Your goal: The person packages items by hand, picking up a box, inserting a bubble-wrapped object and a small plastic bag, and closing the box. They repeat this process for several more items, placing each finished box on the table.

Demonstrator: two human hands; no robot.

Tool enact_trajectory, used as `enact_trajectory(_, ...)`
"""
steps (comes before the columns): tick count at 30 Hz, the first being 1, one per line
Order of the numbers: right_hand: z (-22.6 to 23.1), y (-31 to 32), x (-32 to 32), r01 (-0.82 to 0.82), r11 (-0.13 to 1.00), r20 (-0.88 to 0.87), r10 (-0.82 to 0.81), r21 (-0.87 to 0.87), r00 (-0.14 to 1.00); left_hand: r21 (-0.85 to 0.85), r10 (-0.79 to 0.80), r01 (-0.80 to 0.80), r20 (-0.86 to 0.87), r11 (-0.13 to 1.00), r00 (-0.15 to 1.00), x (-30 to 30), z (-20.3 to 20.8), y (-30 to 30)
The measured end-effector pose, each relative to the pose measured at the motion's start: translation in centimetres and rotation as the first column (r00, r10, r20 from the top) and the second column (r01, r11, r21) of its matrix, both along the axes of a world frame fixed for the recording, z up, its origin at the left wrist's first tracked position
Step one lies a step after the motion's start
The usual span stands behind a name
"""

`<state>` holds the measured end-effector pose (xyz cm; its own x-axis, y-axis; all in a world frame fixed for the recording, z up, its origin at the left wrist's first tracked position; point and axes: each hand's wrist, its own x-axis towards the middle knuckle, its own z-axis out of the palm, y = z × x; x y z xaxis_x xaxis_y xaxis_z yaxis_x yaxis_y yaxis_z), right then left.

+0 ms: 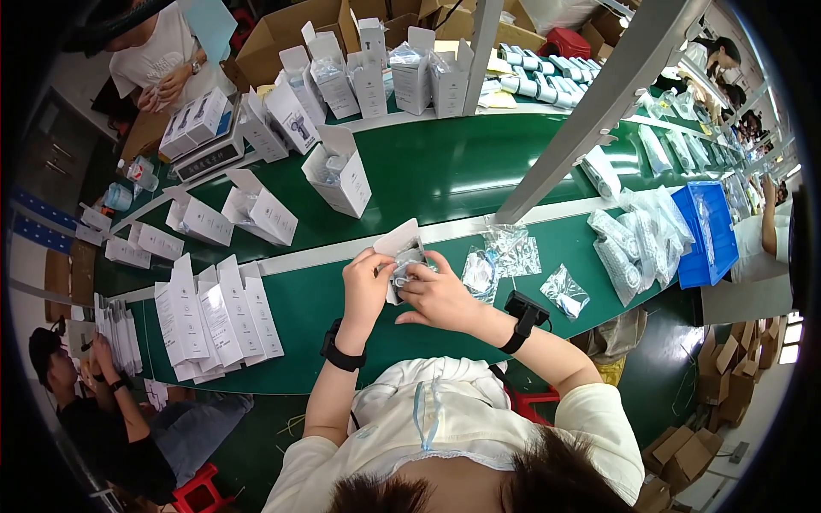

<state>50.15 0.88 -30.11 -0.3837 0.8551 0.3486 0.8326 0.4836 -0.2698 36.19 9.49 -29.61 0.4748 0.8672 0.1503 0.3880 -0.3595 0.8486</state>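
Note:
Just in front of my body, a small white carton (400,240) stands with its top flap raised. My left hand (364,289) is closed on the carton's left side, its fingertips at the opening. Fingers of my right hand (440,295) are bent over the opening, pressing on a clear plastic bag (402,272) in it; what the bag contains is mostly hidden. To the right of the carton lie a clear bag with a coiled cable (480,272), a flat clear bag (517,250) and a separate small bag of parts (565,291).
Flat white cartons (224,316) are stacked at left. Open filled cartons (339,175) stand across the green conveyor (445,162). Bubble-wrapped items (637,244) lie beside a blue bin (706,231) at right. A grey metal post (590,111) slants over the bench. Co-workers sit nearby.

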Motion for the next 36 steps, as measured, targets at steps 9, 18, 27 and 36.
enact_trajectory(9, -1.0, -0.8, 1.3, 0.029, 1.000, -0.100, -0.028, 0.009, 0.995, 0.525, 0.540, -0.397, -0.148, 0.753, 0.828, -14.9, 3.3, 3.2)
enact_trajectory(18, -0.8, 0.4, 1.4, -0.222, 0.958, 0.092, 0.208, 0.180, 0.974, 0.362, 0.424, -0.346, -0.898, 0.865, 0.121, -20.8, 1.2, 4.1)
enact_trajectory(27, -7.5, 3.4, 2.6, -0.165, 0.926, -0.758, -0.164, -0.338, 0.631, 0.341, 0.552, -0.550, -0.786, 0.762, 0.279, -20.4, -3.2, 2.3)
enact_trajectory(36, -7.4, 17.7, 11.7, 0.391, 0.885, -0.921, -0.344, -0.254, 0.180, 0.064, 0.113, -0.094, -0.639, 0.994, 0.761, -4.1, -6.0, -6.8)
